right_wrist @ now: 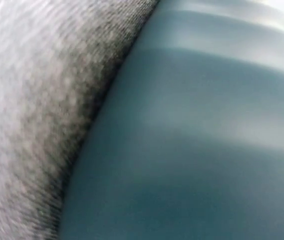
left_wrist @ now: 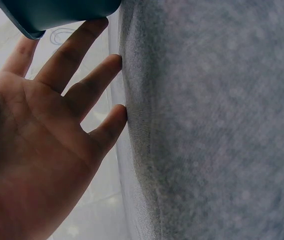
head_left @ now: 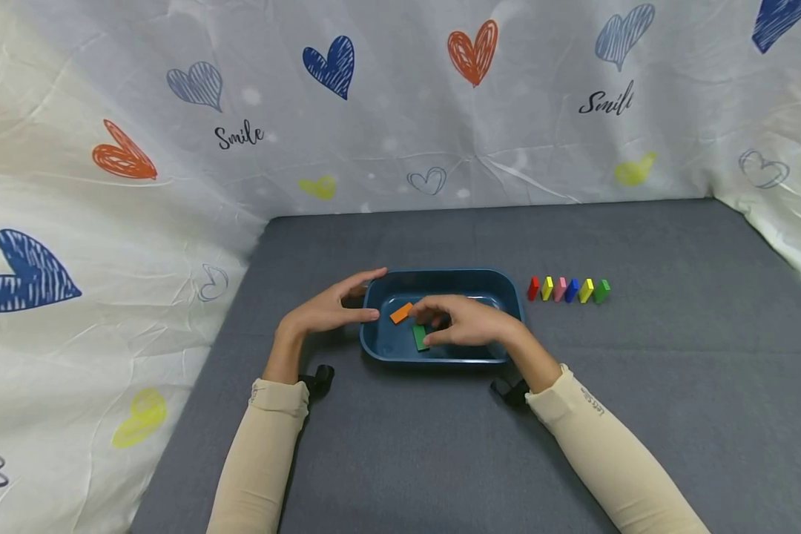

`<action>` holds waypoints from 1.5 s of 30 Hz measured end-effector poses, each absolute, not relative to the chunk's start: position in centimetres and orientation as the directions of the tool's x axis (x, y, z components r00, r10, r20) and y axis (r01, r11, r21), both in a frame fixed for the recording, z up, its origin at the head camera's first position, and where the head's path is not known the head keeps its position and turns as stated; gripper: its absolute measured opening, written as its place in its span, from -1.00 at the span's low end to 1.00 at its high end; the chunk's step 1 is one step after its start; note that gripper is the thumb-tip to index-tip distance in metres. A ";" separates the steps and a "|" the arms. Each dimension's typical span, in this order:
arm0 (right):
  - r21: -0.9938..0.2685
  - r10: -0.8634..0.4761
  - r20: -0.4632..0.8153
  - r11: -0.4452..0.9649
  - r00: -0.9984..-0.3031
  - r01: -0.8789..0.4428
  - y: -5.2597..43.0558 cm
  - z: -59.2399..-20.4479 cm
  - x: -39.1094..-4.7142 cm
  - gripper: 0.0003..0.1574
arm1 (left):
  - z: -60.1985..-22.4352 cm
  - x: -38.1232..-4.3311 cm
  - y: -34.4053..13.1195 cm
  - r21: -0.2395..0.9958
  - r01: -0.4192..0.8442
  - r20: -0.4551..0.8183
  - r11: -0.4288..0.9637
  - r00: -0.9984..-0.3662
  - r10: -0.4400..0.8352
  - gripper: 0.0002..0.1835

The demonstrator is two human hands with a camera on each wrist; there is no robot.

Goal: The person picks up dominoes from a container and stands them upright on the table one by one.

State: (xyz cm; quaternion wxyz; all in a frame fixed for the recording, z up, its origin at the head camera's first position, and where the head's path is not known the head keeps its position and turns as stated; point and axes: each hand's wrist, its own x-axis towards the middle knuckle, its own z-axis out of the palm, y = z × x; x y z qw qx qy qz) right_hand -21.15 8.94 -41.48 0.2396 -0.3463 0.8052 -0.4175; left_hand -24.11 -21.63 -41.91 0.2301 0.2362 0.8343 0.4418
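Observation:
A dark blue rectangular tray [head_left: 387, 353] stands on the table in the head view. My left hand [head_left: 337, 305] is at its left end with fingers spread and mostly straight; in the left wrist view a fingertip touches the tray's outer wall [left_wrist: 67, 11]. Over the tray's inside hovers my right hand [head_left: 470, 320], its fingers bent loosely and thumb apart from them. The thumb tip is at a green block [head_left: 419, 338]; whether they touch I cannot tell. Near the right fingertips lies an orange block [head_left: 400, 313]. The right wrist view shows only the tray's blurred outer wall [right_wrist: 181, 150].
Right of the tray, several small blocks stand upright in a row, from a red block [head_left: 533, 288] to a green one [head_left: 601, 291], with yellow, pink and blue between. Grey cloth [head_left: 407, 445] covers the table. A white curtain [head_left: 387, 133] with printed hearts hangs behind and at the sides.

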 end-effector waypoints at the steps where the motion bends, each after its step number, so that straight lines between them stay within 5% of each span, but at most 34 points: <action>1: -0.838 -0.756 -0.092 0.411 -0.648 -0.359 8.9 -41.5 -21.1 -0.37 | -41.9 -24.1 -21.7 0.846 0.191 -0.176 0.499 -0.783 0.597 -0.16; 6: -0.829 -0.750 -0.101 0.426 -0.654 -0.361 9.0 -41.4 -21.0 -0.34 | -42.1 -24.2 -21.8 0.842 0.193 -0.178 0.503 -0.782 0.597 -0.16; 13: -0.869 -0.822 -0.169 0.385 -0.544 -0.310 8.5 -41.5 -20.8 -0.32 | -42.1 -24.3 -21.8 0.839 0.199 -0.177 0.507 -0.781 0.599 -0.17; 24: -0.906 -0.859 -0.215 0.353 -0.464 -0.235 8.8 -41.5 -20.8 -0.43 | -41.9 -24.2 -21.6 0.846 0.197 -0.172 0.496 -0.778 0.604 -0.16; 32: -0.904 -0.871 -0.225 0.354 -0.437 -0.241 9.0 -41.2 -20.8 -0.60 | -42.0 -24.2 -21.7 0.842 0.201 -0.170 0.501 -0.782 0.600 -0.16; 45: -0.938 -0.894 -0.234 0.311 -0.383 -0.154 9.8 -40.6 -21.0 -0.57 | -42.0 -24.2 -21.8 0.843 0.200 -0.170 0.500 -0.782 0.600 -0.16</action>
